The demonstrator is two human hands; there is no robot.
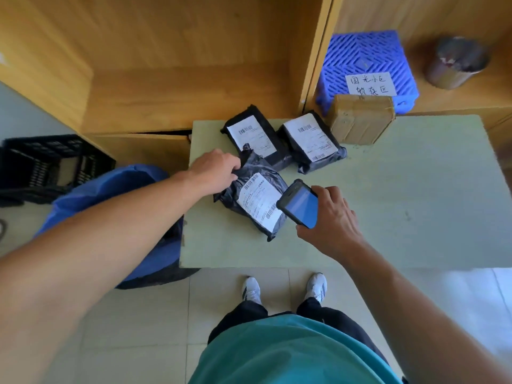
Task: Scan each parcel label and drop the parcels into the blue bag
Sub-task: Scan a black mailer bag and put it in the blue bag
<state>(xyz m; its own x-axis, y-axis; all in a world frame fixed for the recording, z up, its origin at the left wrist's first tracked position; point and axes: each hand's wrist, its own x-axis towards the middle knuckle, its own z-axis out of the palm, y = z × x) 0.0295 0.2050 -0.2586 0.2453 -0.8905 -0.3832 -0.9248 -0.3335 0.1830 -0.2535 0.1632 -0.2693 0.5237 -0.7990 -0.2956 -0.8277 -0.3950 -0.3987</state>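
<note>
A blue slatted crate (365, 59), a black crate (50, 164), a dark cup (455, 63).

The phone (298, 204) is covering the right edge of the nearest parcel's label (259, 200), whose print is reading too blurred. The black crate (50, 164) is running off the frame's left edge.

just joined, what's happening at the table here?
A person is scanning parcels. The left hand grips the top edge of the nearest black parcel, while the right hand holds a phone over its label. Two more black parcels and a cardboard box wait behind. The blue bag stands at the table's left.
</note>
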